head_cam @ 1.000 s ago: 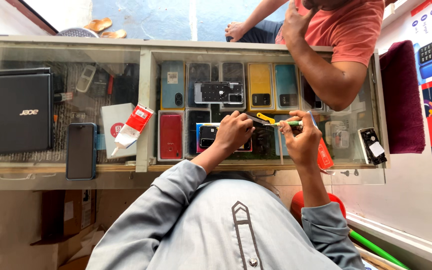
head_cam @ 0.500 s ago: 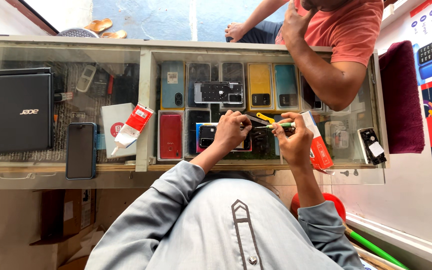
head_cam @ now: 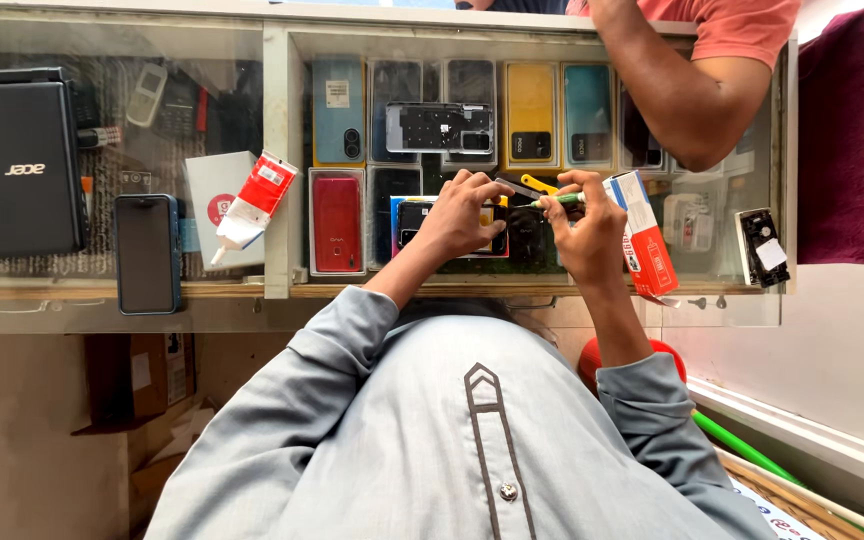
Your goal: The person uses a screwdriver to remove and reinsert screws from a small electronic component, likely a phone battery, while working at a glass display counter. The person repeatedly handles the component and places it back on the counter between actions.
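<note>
Pinching green tool (head_cam: 559,200), right hand (head_cam: 592,235)

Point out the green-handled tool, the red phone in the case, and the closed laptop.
green-handled tool (head_cam: 559,200), head view, on its green shaft.
red phone (head_cam: 337,222), head view, middle of its back.
closed laptop (head_cam: 14,170), head view, centre of its lid.

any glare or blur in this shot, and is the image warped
Head view: daylight is even and sharp; the left hand and right hand show no motion blur. The glass counter carries a milky sheen over its left side, dulling the phones beneath. The wide lens bows the counter edge, and the grey shirt looms large.
</note>
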